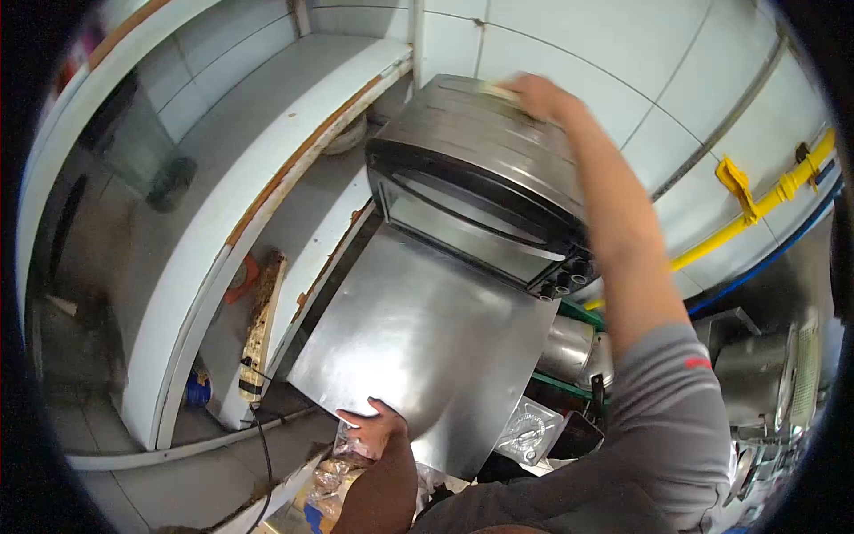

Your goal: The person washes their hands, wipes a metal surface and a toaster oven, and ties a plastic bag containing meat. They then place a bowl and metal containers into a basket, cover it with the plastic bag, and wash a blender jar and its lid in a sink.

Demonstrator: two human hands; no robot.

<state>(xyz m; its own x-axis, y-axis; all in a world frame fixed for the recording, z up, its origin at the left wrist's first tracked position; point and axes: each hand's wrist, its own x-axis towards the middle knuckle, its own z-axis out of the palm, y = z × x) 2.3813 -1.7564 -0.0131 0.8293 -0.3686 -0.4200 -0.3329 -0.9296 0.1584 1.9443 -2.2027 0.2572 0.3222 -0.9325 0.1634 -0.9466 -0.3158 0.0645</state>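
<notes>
My right hand (538,95) reaches far out and presses a pale cloth (498,89) flat on the top of a silver countertop oven (480,178) with a dark glass door. The oven stands on a steel-topped table (418,347). My left hand (374,427) rests on the near edge of that steel top, fingers curled over the rim, with nothing else in it. Just below that hand lies a clear plastic bag (334,476) with brownish contents.
White tiled shelves (267,151) run along the left, and a tiled wall stands behind the oven. A yellow pipe (756,214) and a blue pipe (756,267) cross the wall at right. Steel pots and utensils (765,374) crowd the lower right. A black cable (264,445) hangs at the table's left corner.
</notes>
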